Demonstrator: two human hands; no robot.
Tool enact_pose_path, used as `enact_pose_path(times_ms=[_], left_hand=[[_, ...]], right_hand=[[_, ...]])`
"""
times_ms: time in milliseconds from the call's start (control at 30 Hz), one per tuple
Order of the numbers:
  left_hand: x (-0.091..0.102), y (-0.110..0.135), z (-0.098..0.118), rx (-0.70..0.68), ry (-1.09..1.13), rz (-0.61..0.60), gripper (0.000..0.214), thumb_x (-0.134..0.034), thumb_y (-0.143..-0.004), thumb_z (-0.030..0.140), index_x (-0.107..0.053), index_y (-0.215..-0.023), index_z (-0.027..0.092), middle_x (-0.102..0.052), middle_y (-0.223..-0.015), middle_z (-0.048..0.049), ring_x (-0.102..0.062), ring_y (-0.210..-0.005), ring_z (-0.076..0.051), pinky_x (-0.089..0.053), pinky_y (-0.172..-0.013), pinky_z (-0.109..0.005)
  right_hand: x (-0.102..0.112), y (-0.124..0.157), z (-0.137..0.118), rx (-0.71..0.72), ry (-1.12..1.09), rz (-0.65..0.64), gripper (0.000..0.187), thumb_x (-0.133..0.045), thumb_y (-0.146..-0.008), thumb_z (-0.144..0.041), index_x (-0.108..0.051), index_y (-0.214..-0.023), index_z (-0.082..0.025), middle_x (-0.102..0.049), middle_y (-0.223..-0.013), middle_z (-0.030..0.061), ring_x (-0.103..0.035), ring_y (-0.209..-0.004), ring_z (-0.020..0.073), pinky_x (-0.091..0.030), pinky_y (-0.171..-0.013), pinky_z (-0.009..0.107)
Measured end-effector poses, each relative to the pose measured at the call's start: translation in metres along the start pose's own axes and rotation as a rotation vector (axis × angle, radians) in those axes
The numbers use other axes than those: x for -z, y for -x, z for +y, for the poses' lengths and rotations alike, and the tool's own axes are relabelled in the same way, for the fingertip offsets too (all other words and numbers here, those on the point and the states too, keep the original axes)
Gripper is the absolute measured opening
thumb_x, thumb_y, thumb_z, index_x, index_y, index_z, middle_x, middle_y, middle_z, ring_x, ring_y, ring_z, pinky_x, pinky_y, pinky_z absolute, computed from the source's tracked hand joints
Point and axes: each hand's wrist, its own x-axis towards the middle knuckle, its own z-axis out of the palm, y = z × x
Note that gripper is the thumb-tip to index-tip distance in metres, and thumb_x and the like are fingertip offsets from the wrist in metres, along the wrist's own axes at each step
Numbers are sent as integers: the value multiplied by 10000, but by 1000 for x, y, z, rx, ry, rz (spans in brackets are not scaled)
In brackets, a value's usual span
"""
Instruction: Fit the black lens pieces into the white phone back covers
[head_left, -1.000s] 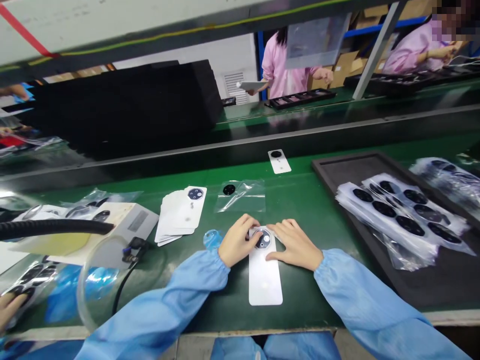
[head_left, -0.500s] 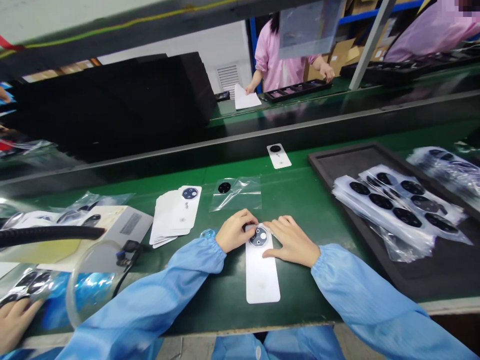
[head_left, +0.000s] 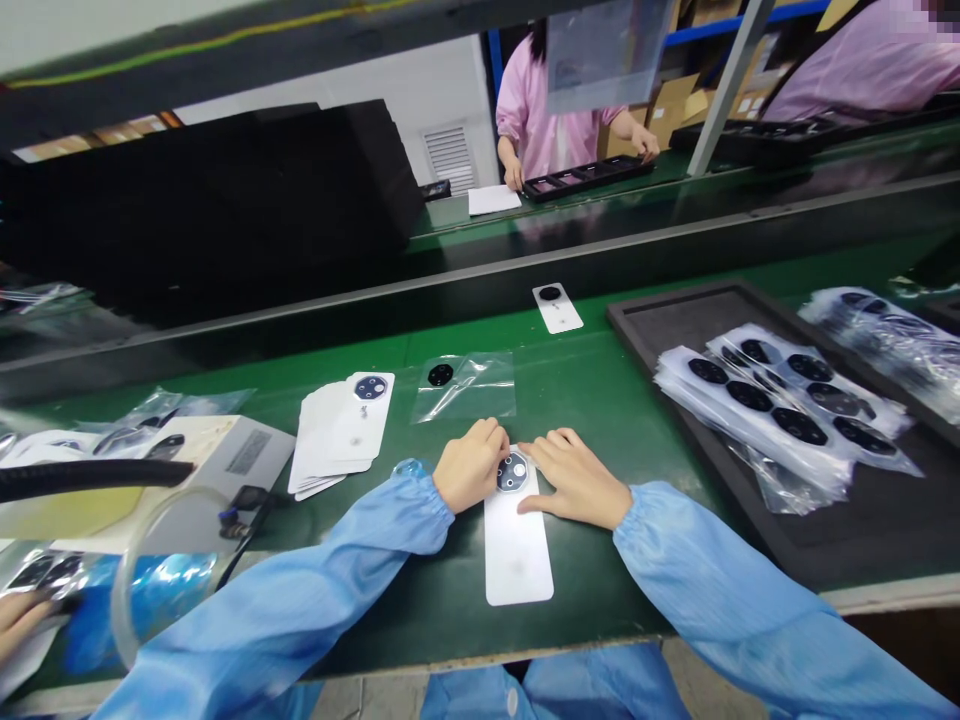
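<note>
A white phone back panel (head_left: 517,555) lies flat at the table's front edge, with a round dark camera plate (head_left: 512,474) at its top end. My left hand (head_left: 471,466) is closed at the left edge of that plate; its fingertips are bent in, and whatever they pinch is hidden. My right hand (head_left: 579,482) rests on the panel's right edge, thumb and fingers apart, fingertips near the plate's upper right. To the left lies a stack of similar white panels (head_left: 330,435). Behind my hands is a clear plastic bag (head_left: 476,385) with a black disc (head_left: 441,374) in it.
A dark tray (head_left: 810,545) on the right holds bagged black discs (head_left: 772,395). Another panel (head_left: 558,308) lies farther back. On the left stand a white box (head_left: 251,450) and a hose (head_left: 97,478). A neighbour's hand (head_left: 19,625) is at lower left; a co-worker in pink (head_left: 551,125) sits opposite.
My left fingers have curled in more tightly at the camera plate; my right hand stays nearly still. The view has shifted slightly. The co-worker opposite has laid a white sheet flat.
</note>
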Motion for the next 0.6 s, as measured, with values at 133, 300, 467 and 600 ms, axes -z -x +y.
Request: enact_pose_path(times_ms=[133,300,467,600], left_hand=[[-4,4,4,-2,-69,24,142,-394,-906,114,-499,-872,202,-548,-930,-61,-511,-878,-216,-407,-578,-310],[-6,6,8,-40,-98,35,154,-375,-899,95,-484,-869,199,-545,-925,-74,-496,-865,-231,-410,-606,-333],[-8,10,9,-40,-33,49,156,-381,-885,85,-482,-851,198,-548,-916,-78,-509,-866,-237,-430,-640,-338],[-8,8,-1,4,123,63,116,-422,-905,128,-505,-861,197,-575,-888,-43,-564,-818,-180,-469,-681,-295]], right_hand=[[2,-1,-1,7,28,-11,778,-692,-745,-623,-541,-1265,-64,-641,-1012,122,-539,-968,290,-387,-937,449],[3,-2,-1,6,47,-16,785,-669,-756,-637,-538,-1271,-59,-640,-1018,122,-535,-972,288,-386,-934,445],[3,-2,-2,6,56,-21,787,-669,-755,-636,-539,-1273,-59,-638,-1009,119,-536,-978,285,-380,-941,443],[3,-1,-2,7,56,-25,790,-671,-755,-635,-538,-1279,-58,-639,-1009,122,-534,-983,291,-382,-938,443]])
